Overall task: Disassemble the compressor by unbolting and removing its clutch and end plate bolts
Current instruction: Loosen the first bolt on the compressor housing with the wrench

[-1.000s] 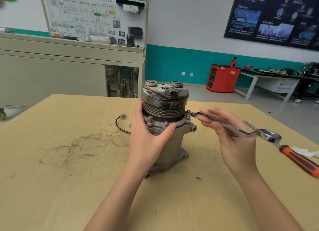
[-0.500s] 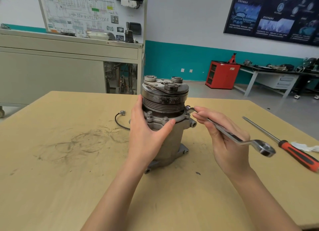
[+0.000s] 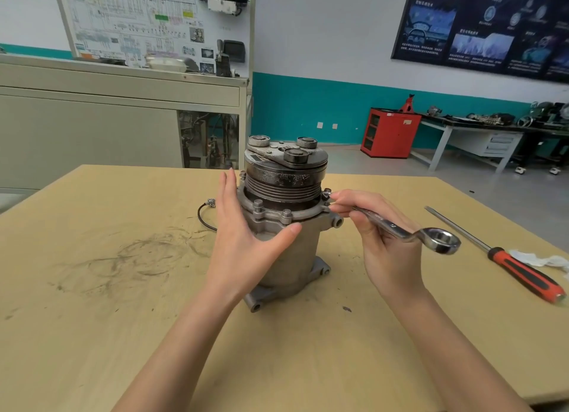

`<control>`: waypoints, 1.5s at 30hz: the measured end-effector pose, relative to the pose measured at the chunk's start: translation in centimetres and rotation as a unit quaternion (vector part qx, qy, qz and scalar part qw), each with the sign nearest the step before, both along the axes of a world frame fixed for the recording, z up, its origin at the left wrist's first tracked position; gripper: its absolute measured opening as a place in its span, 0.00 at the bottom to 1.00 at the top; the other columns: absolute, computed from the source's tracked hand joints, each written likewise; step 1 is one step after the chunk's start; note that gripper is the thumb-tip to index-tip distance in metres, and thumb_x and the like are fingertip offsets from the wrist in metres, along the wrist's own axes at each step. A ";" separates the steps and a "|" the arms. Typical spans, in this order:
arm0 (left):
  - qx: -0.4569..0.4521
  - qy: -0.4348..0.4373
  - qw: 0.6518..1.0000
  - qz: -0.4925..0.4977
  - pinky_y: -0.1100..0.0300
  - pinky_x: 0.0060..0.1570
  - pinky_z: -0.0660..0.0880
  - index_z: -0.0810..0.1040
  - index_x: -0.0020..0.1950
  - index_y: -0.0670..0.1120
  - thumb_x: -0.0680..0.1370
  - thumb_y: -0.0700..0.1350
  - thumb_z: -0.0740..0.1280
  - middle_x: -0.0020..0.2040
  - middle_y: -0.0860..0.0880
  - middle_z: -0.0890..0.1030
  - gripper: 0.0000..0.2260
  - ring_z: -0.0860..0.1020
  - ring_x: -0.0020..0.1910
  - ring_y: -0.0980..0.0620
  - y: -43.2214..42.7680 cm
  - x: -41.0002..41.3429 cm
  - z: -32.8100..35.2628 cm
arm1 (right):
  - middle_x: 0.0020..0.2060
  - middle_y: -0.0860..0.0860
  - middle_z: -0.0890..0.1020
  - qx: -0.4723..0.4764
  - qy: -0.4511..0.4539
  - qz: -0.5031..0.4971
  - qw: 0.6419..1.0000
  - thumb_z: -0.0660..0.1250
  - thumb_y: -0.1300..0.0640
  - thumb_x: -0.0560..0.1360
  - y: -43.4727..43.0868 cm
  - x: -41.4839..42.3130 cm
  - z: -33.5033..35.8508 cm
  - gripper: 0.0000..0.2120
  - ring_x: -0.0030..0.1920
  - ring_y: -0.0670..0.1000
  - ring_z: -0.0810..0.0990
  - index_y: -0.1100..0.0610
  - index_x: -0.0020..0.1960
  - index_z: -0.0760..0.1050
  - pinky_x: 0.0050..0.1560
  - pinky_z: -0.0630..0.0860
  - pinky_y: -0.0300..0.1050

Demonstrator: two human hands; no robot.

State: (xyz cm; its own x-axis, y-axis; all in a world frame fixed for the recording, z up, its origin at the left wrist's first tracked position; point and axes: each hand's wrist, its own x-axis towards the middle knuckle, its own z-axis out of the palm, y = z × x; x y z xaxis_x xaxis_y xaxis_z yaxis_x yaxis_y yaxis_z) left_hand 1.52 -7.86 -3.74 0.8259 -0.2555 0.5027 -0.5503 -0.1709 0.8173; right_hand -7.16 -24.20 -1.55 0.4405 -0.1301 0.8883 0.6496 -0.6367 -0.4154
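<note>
A grey metal compressor [image 3: 289,257] stands upright on the wooden table [image 3: 123,319], its dark clutch pulley [image 3: 284,173] on top. Several bolts [image 3: 287,215] stick up from the flange below the pulley. My left hand [image 3: 243,242] lies against the compressor's left side with straight fingers and the thumb across the front. My right hand [image 3: 378,242] grips a silver combination wrench [image 3: 400,230]; the wrench's far end is at a bolt [image 3: 327,193] on the flange's right side, and its ring end points toward me.
A red-handled screwdriver [image 3: 517,273] lies on the table to the right, beside a white rag [image 3: 545,262]. A black wire [image 3: 204,214] trails from the compressor's left. Behind the table stand a grey cabinet [image 3: 92,125] and a red tool cart [image 3: 389,133].
My right hand has swung the wrench handle around the right flange bolt. My left hand's fingers have straightened against the compressor. The camera has moved in closer.
</note>
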 end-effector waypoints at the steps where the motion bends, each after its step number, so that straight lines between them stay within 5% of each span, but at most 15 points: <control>1: 0.006 0.019 1.000 -0.014 0.53 0.75 0.55 0.41 0.79 0.56 0.61 0.68 0.69 0.79 0.57 0.48 0.55 0.50 0.77 0.59 0.4 0.2 -0.1 | 0.49 0.54 0.81 0.008 -0.008 0.001 1.000 0.58 0.48 0.80 0.1 0.3 -0.3 0.15 0.49 0.54 0.82 0.58 0.53 0.76 0.51 0.79 0.50; 5: -0.002 0.072 0.995 -0.071 0.52 0.73 0.61 0.40 0.78 0.59 0.62 0.65 0.75 0.75 0.66 0.54 0.56 0.59 0.72 0.66 1.2 0.5 -0.8 | 0.46 0.54 0.81 0.160 -0.046 0.025 0.986 0.52 0.56 0.81 1.0 1.2 -1.6 0.12 0.42 0.52 0.83 0.57 0.51 0.74 0.45 0.78 0.44; 8: -0.018 0.079 0.994 -0.071 0.60 0.69 0.62 0.41 0.78 0.61 0.62 0.63 0.75 0.60 0.83 0.54 0.55 0.59 0.60 0.82 1.1 0.8 -1.4 | 0.38 0.52 0.82 0.342 -0.043 0.094 0.934 0.49 0.61 0.79 0.7 2.2 -1.1 0.12 0.35 0.52 0.81 0.59 0.46 0.71 0.39 0.77 0.42; 11: -0.022 0.087 0.993 -0.071 0.65 0.66 0.62 0.41 0.78 0.62 0.62 0.63 0.74 0.56 0.87 0.54 0.54 0.58 0.57 0.86 1.0 0.8 -1.6 | 0.33 0.54 0.81 0.433 0.044 0.209 0.876 0.47 0.62 0.80 -2.2 3.4 0.7 0.14 0.31 0.52 0.78 0.60 0.43 0.69 0.34 0.76 0.41; 16: -0.025 0.078 0.994 -0.076 0.71 0.61 0.61 0.41 0.78 0.62 0.63 0.65 0.75 0.58 0.86 0.54 0.55 0.58 0.58 0.86 1.1 1.0 -2.1 | 0.28 0.52 0.77 0.450 0.243 0.322 0.797 0.46 0.59 0.81 -4.7 6.9 3.0 0.16 0.25 0.48 0.73 0.59 0.42 0.69 0.27 0.72 0.36; 24: -0.032 0.063 0.994 -0.079 0.81 0.54 0.59 0.40 0.77 0.62 0.61 0.67 0.71 0.62 0.81 0.55 0.55 0.57 0.57 0.87 1.0 1.1 -2.2 | 0.28 0.50 0.78 0.423 0.333 0.349 0.767 0.47 0.58 0.80 -5.2 9.2 3.8 0.18 0.25 0.44 0.75 0.58 0.38 0.70 0.20 0.69 0.33; 31: -0.032 0.052 0.995 -0.080 0.79 0.56 0.59 0.40 0.78 0.62 0.62 0.67 0.71 0.64 0.79 0.55 0.54 0.57 0.59 0.86 0.9 1.2 -2.3 | 0.31 0.53 0.82 0.464 0.232 0.369 0.771 0.51 0.57 0.81 -6.9 7.0 4.9 0.25 0.25 0.44 0.77 0.57 0.31 0.78 0.26 0.74 0.30; 35: -0.031 0.050 0.995 -0.076 0.69 0.66 0.60 0.40 0.78 0.61 0.65 0.66 0.73 0.72 0.70 0.56 0.53 0.56 0.62 0.84 0.9 1.0 -2.3 | 0.37 0.58 0.84 0.456 0.163 0.270 0.832 0.49 0.57 0.82 -6.1 5.3 6.3 0.18 0.32 0.49 0.81 0.60 0.40 0.73 0.33 0.77 0.35; 40: -0.023 0.057 0.996 -0.070 0.64 0.68 0.60 0.40 0.77 0.62 0.63 0.68 0.72 0.77 0.63 0.57 0.54 0.58 0.69 0.73 0.9 0.9 -2.2 | 0.40 0.54 0.86 0.277 0.096 0.036 0.956 0.53 0.53 0.83 -3.2 1.4 3.9 0.18 0.42 0.54 0.85 0.60 0.45 0.78 0.41 0.81 0.39; 45: -0.026 0.056 0.995 -0.072 0.66 0.68 0.60 0.40 0.77 0.62 0.63 0.66 0.71 0.76 0.65 0.56 0.53 0.59 0.68 0.75 0.9 0.9 -2.2 | 0.44 0.51 0.84 0.078 0.007 -0.051 0.996 0.58 0.51 0.80 -1.6 -0.4 1.6 0.14 0.45 0.49 0.85 0.59 0.50 0.78 0.44 0.82 0.45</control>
State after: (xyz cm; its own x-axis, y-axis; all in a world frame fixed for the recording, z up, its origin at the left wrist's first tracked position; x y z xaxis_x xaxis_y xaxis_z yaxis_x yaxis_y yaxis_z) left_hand 2.39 -6.98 -5.89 0.8345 -0.3516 0.4242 -0.4702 -0.0533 0.8809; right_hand -7.59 -25.82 0.07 0.4299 -0.3115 0.8475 0.5785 -0.6256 -0.5234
